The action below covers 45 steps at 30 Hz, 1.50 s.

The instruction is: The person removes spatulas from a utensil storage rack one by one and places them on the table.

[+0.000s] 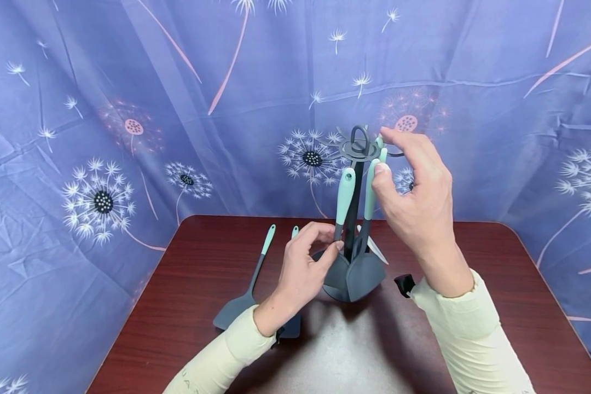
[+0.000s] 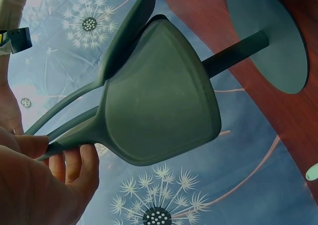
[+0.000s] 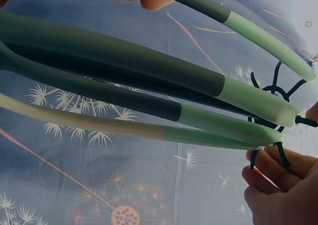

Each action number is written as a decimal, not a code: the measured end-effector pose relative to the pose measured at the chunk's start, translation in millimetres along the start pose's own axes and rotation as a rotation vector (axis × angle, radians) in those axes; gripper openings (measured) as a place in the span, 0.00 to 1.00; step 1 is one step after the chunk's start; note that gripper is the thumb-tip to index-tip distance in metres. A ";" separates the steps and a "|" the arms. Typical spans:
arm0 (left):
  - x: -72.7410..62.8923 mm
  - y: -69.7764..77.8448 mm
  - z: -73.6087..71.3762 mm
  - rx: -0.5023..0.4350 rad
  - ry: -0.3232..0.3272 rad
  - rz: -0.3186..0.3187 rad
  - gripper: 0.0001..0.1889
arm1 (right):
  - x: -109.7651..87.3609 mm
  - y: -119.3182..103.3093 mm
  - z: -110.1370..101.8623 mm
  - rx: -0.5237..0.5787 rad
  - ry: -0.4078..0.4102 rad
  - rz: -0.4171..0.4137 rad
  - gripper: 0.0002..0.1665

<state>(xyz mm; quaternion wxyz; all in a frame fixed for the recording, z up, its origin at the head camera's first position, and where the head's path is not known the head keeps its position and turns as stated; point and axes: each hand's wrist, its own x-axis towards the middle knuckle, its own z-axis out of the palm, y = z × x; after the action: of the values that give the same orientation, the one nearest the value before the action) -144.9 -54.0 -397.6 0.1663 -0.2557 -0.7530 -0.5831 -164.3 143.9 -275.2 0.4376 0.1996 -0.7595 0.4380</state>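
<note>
Left grip [image 1: 307,260]: utensil [image 1: 345,200] pinched by stem. Right grip [image 1: 418,191]: spread wide around green handles [image 1: 370,197] hung on rack [image 1: 353,221].

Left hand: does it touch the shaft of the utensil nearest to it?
Touching. The left wrist view shows the left hand pinching the shaft between thumb and fingers.
</note>
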 end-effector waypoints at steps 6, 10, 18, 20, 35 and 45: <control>-1.5 1.5 -2.1 0.008 0.005 0.000 0.08 | -0.3 0.3 0.0 0.003 -0.003 -0.003 0.29; -2.1 0.7 -3.2 0.016 0.007 -0.002 0.08 | -0.4 0.5 -0.1 0.001 -0.005 -0.001 0.29; -2.3 3.2 -4.9 0.021 0.005 0.009 0.09 | 0.1 0.6 0.1 0.004 -0.007 0.001 0.29; -2.6 3.7 -5.5 0.013 0.004 0.013 0.09 | 0.1 0.6 0.1 0.006 -0.007 0.001 0.29; -3.8 2.2 -12.6 0.015 0.036 0.011 0.09 | 0.8 -0.2 -0.9 0.002 -0.006 -0.006 0.29; -5.2 -2.5 -20.4 0.075 0.060 0.031 0.10 | 0.2 0.0 0.1 -0.001 -0.005 0.001 0.29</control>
<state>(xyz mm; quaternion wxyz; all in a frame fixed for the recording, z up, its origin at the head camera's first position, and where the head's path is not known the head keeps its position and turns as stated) -143.1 -75.1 -397.0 0.2070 -0.2433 -0.7651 -0.5591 -164.5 143.8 -275.0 0.4356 0.2002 -0.7609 0.4372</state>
